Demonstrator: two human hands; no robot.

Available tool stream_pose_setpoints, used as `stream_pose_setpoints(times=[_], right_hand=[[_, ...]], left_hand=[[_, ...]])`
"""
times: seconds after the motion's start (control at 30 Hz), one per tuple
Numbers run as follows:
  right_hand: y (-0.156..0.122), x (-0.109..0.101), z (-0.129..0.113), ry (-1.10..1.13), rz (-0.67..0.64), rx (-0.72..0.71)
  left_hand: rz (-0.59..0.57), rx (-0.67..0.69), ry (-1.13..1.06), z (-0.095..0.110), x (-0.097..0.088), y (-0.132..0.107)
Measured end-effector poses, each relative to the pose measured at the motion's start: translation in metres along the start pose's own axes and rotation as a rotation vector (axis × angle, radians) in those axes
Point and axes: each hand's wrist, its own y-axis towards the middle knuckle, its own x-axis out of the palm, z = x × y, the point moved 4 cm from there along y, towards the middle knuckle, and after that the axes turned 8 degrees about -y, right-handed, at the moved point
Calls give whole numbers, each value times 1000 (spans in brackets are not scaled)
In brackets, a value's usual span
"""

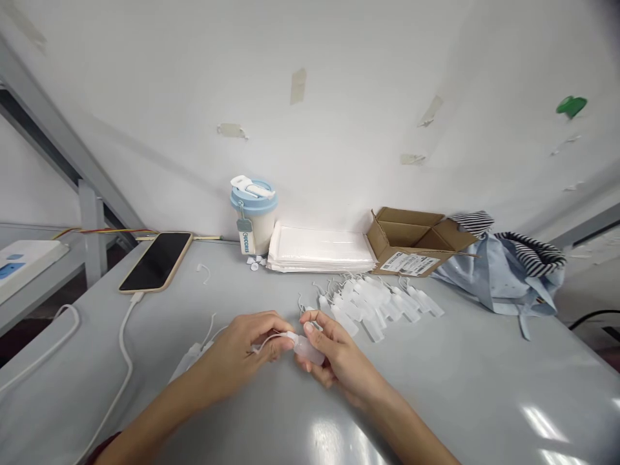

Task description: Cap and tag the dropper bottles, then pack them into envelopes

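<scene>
L hand [237, 352], R hand [339, 358] pinch plastic tag [309, 349].

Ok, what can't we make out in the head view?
- The white tag in the hands: partly hidden by the right hand.
- The cord: partly hidden by the left hand.
- The shipping label on the cardboard box: too small to read.
- The box's bottom: hidden by its walls.

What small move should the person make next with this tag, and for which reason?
I would judge that the left hand should gently pull the white string snug, while the right hand holds the translucent plastic tag steady. The string appears to run in a loose curve from the left hand to the tag's end.
</scene>
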Motion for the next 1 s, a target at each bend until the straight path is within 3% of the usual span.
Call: stream_pose_setpoints(times=[0.2, 0.3, 0.4, 0.57, 0.8, 1.0], right_hand=[[-8, -1, -5, -475, 213, -264], [-11, 0, -5, -600, 253, -288], [-8, -3, -3, -472, 272, -240], [-2, -6, -1, -134, 171, -174], [-8, -4, 1, -268, 239, -254], [-6, -5, 1, -296, 284, -264]], left_hand=[[87, -136, 13, -6, 0, 1], [83, -152, -32, -8, 3, 2], [83, -80, -16, -8, 6, 2], [88, -15, -12, -6, 12, 2], [29, -164, -162, -4, 12, -1], [12, -174, -216, -4, 13, 2]])
